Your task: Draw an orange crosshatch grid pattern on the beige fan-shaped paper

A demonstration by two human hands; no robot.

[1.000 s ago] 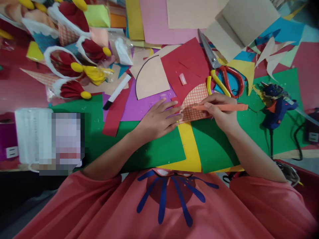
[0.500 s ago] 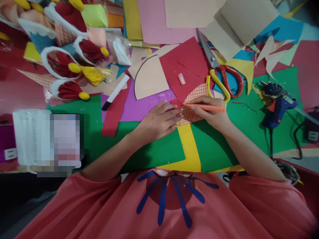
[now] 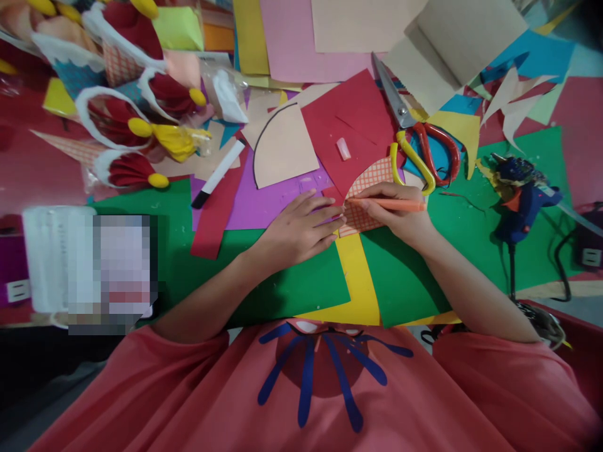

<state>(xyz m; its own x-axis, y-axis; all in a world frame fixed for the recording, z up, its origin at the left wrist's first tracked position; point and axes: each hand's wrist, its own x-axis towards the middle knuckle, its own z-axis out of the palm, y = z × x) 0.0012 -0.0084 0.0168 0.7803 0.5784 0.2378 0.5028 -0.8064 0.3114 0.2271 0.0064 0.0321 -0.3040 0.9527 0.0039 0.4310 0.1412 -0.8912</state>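
Note:
My right hand (image 3: 400, 210) is closed around an orange marker (image 3: 400, 204). The marker's tip is at the left edge of a cream, quarter-circle paper piece (image 3: 372, 179) covered in an orange grid. Flat and with fingers spread, my left hand (image 3: 301, 229) lies to the left, its fingertips at the piece's edge. Part of the gridded paper is hidden under my right hand. A pale pink cap-like piece (image 3: 343, 149) lies on the red sheet (image 3: 353, 113) above. A plain cream quarter-circle (image 3: 285, 150) with a black curved edge sits up and left.
Large scissors (image 3: 407, 125) with red and yellow handles lie just beyond my right hand. A blue glue gun (image 3: 522, 207) stands at the right. A black-and-white marker (image 3: 219, 174), several decorated paper cones (image 3: 75, 69) and a blurred-out phone-like object (image 3: 127, 263) are at the left.
Almost nothing differs. Both hands and the orange marker stay in nearly the same place on the gridded paper.

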